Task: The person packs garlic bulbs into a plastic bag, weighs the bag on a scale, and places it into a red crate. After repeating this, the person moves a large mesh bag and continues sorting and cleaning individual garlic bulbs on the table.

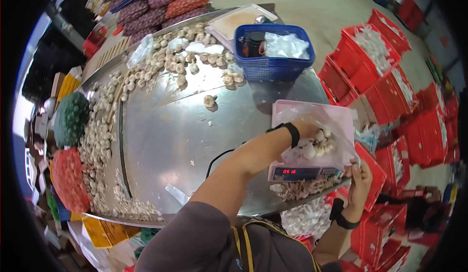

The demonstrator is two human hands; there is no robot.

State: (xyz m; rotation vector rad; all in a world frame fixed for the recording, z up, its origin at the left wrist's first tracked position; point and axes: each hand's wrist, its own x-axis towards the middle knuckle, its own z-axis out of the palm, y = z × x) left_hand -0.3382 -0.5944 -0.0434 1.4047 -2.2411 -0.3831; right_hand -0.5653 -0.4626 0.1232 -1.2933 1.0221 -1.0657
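Sleeve (190, 238) nearest; left hand (307, 128) (grip hidden) inside three-o'clock bag (338, 121), right hand (360, 175) pinching its edge; one-o'clock basket (274, 70); scale (312, 174) reads "0518".

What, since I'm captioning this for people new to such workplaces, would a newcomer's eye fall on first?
Probably the bright red plastic crates crowding the right side, and the broad silver metal table with pale round garlic bulbs along its far and left edges. Then perhaps the glowing red digits on the pink-topped scale, where the left hand and right hand are at a clear plastic bag.
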